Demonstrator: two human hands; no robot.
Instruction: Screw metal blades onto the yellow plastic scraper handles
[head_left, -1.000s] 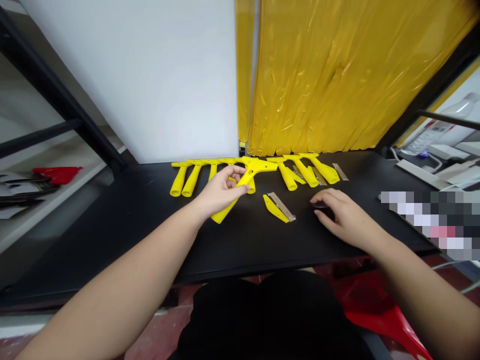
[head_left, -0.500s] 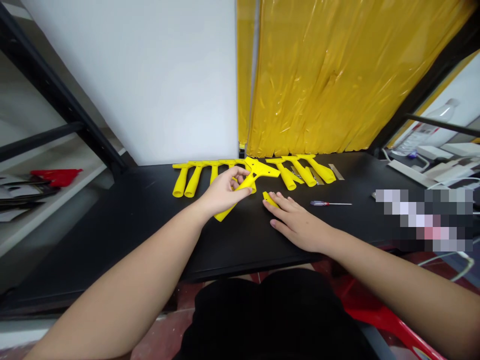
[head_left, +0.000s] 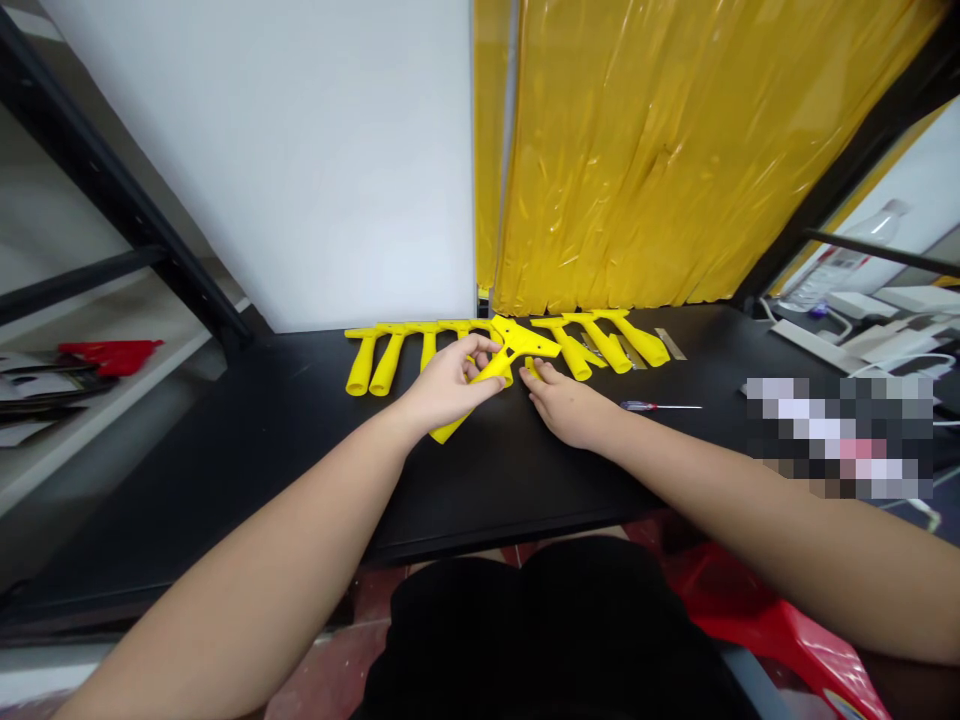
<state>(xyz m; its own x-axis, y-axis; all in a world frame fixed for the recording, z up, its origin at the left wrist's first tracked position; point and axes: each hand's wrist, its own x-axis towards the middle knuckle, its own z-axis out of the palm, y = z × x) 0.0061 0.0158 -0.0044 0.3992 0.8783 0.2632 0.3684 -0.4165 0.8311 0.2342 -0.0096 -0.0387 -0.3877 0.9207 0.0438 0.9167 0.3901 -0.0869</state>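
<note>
My left hand [head_left: 457, 375] is closed around a yellow plastic scraper handle [head_left: 525, 341], whose wide flat head points up and to the right. Its hollow grip end [head_left: 450, 428] pokes out below my palm. Close to that head, my right hand [head_left: 566, 402] pinches a small yellow plastic piece [head_left: 531, 366], mostly covered by the fingers. More yellow handles [head_left: 386, 362] lie in a row along the back of the black table, partly behind my left hand. Another group of handles [head_left: 609, 348] lies to the right, with thin metal blades [head_left: 672, 344] beside and partly under them.
A small screwdriver [head_left: 660, 406] lies on the black table [head_left: 480, 500] beyond my right forearm. White panel [head_left: 337, 160] and yellow plastic sheeting [head_left: 637, 160] stand behind. On the right are a plastic bottle [head_left: 840, 262] and white boxes. A red item [head_left: 112, 356] sits on the left shelf.
My right hand has slid up and left, bringing the small yellow piece from the tabletop close to the scraper handle's head. My left hand has stayed almost still.
</note>
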